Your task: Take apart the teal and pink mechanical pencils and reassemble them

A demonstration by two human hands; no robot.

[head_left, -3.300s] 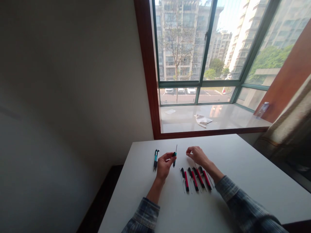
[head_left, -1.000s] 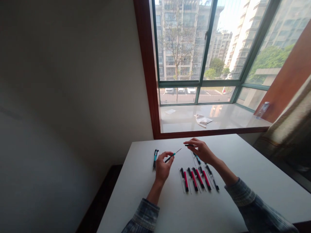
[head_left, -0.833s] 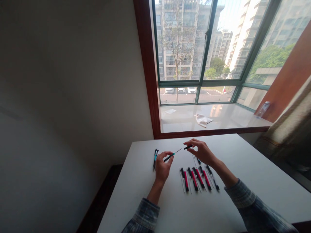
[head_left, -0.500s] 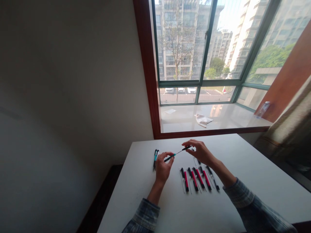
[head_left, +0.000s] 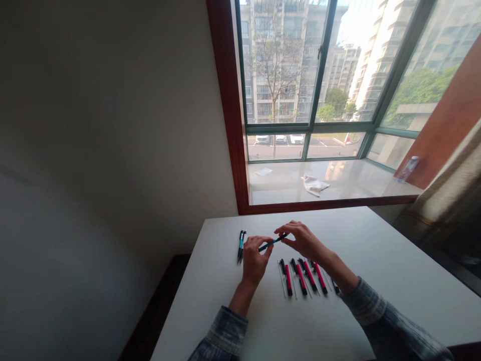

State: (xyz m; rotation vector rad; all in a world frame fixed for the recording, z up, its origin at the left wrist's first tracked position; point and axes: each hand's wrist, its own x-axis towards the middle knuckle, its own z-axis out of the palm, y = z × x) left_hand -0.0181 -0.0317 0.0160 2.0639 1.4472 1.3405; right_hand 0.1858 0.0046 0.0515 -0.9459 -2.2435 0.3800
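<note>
Between the fingertips of my left hand (head_left: 255, 260) is the teal and black barrel of a pen (head_left: 267, 245), tilted up to the right. My right hand (head_left: 303, 240) pinches the black upper part of the pen (head_left: 282, 236), which now meets the barrel in one line. Whether the two parts are fastened together I cannot tell. Just left of my left hand lie teal and black pens (head_left: 240, 245). Below my right hand is a row of red and black pen parts (head_left: 302, 279) with thin white refills between them. My right forearm covers the right end of that row.
The white table (head_left: 210, 301) reaches to the window ledge (head_left: 278, 193). On the ledge lie a crumpled white cloth (head_left: 314, 185) and a flat piece of paper (head_left: 264, 171). A clear bottle (head_left: 407, 169) stands at its right end. A wall (head_left: 150, 150) borders the left.
My right hand has moved left and a little down, bringing the black upper part onto the barrel. The thin refill seen between them before is now out of sight. My left hand moved slightly right.
</note>
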